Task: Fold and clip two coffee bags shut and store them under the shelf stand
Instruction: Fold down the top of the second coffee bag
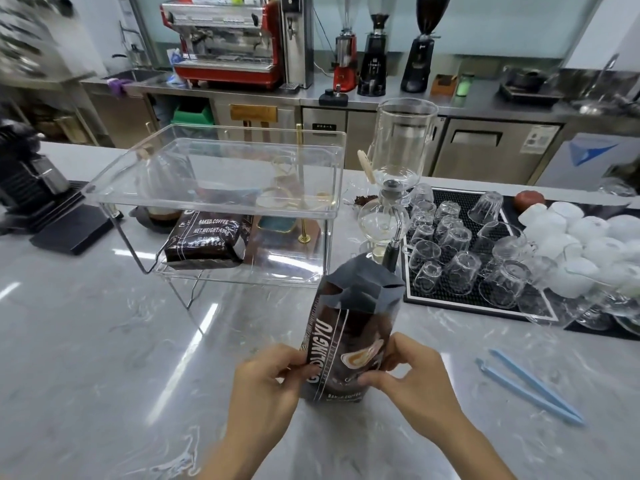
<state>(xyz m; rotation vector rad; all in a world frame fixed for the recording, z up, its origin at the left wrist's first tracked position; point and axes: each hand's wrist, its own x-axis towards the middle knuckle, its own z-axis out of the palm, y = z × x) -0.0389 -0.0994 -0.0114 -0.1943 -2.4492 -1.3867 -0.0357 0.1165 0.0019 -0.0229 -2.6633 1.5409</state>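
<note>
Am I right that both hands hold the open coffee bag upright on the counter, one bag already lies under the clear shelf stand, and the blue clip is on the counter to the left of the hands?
Not quite. The head view shows the blue clip lying to the right of the hands, not the left. The rest holds: the left hand and right hand hold the open coffee bag upright on the counter, and another bag lies under the clear shelf stand.

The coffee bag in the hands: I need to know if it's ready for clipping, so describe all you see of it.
The coffee bag is glossy dark brown foil with white lettering and a cup picture. It stands upright on the marble counter, its top open and crumpled, unfolded and unclipped. The left hand and right hand pinch its lower sides.
</note>
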